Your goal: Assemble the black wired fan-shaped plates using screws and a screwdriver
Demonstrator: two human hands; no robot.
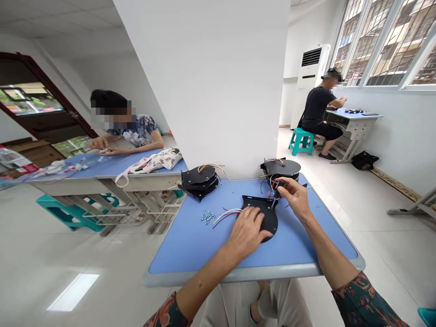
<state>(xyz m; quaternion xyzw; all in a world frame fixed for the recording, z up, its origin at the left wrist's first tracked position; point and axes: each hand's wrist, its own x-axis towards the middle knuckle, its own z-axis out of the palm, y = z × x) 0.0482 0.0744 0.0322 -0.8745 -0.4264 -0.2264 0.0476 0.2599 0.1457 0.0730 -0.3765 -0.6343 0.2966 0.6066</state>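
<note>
Resting the loosely spread left fingers (252, 215) on a black, round-ended plate (272, 225) upon the blue-topped desk (190, 243), with loose silver screws (207, 217) and thin coloured wires (227, 213) to their left. Pinching a small black tool (277, 190) in the nearly closed right fingers (290, 182), with a stacked black disc-shaped assembly (288, 168) just beyond them.

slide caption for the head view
Left hand resting on a black plate, right hand holding a dark-handled tool, at a blue desk.

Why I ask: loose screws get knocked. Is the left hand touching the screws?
Apart. The head view shows blue tabletop between the left hand and the small silver screws.
</note>
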